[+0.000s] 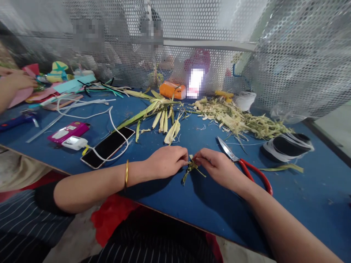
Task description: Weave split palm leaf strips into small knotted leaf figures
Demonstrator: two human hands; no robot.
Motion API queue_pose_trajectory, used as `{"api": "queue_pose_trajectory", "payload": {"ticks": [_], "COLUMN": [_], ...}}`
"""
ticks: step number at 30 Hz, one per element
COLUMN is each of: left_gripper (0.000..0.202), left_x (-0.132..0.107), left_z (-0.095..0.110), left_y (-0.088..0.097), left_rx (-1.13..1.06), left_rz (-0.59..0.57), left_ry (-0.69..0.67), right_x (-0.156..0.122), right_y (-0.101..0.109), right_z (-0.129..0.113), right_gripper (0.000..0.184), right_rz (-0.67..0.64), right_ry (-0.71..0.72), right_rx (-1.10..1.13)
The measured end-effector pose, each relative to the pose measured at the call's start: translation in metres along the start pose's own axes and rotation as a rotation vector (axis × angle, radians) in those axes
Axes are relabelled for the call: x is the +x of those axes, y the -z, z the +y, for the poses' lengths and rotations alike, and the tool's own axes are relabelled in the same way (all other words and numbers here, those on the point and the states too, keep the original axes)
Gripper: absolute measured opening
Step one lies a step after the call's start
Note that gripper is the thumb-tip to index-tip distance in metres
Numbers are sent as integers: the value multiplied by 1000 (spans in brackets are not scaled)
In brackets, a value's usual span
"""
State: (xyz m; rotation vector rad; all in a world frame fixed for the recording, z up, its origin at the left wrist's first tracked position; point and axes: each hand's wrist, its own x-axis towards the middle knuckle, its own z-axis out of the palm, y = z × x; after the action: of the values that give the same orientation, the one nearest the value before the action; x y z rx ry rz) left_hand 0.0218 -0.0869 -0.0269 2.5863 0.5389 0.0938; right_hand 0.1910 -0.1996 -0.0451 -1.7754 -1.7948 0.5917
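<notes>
Between my two hands is a small bundle of dried green plant strips (192, 167), its loose ends sticking out below. My left hand (171, 160), with a gold bangle on the wrist, pinches its left side. From the right, my right hand (210, 162) pinches the upper part of the same bundle; the fingertips partly hide it. Scissors with red handles (246, 170) lie beside my right forearm, blades pointing away. Beyond my hands lie pale folded husk pieces (164, 120) and long green leaf strips (142, 113).
A heap of plant scraps (233, 118) lies at the back right, near a black spool (286, 147). A phone (108, 148), white cable and magenta device (70, 132) are at left. Another person's hand (18, 82) is at far left. A perforated metal screen (192, 22) borders the back.
</notes>
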Motion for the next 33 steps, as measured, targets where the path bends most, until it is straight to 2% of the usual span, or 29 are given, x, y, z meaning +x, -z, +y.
{"api": "queue_pose_trajectory", "payload": {"ticks": [3, 5, 11, 16, 19, 23, 25, 29, 33], "left_gripper": [9, 11, 21, 17, 22, 21, 20, 20, 23], "left_x": [4, 7, 17, 26, 31, 35, 35, 38, 42], "left_z": [-1, -3, -9, -10, -8, -5, -3, -4, -7], "left_y": [8, 13, 21, 25, 20, 9, 6, 6, 4], "left_rx": [-244, -293, 14, 39, -146, -635, -784, -854, -910], "left_rz": [-74, -102, -84, -55, -72, -161, -220, -298, -390], "left_ry": [74, 72, -42, -63, 17, 230, 261, 245, 306], "right_x": [-1, -3, -4, -3, -3, -2, -2, -2, -1], "right_y": [1, 1, 2, 2, 2, 2, 2, 2, 0], "right_z": [-3, -4, -4, -3, -2, -2, -2, -1, 0], "right_gripper": [21, 21, 19, 18, 19, 21, 23, 23, 22], "right_rz": [-7, -15, -17, -8, -6, -17, -24, -34, -37], "right_ry": [8, 14, 25, 34, 22, -14, -19, -20, -33], "right_rx": [-9, -10, -18, -16, -20, -27, -11, 44, 155]}}
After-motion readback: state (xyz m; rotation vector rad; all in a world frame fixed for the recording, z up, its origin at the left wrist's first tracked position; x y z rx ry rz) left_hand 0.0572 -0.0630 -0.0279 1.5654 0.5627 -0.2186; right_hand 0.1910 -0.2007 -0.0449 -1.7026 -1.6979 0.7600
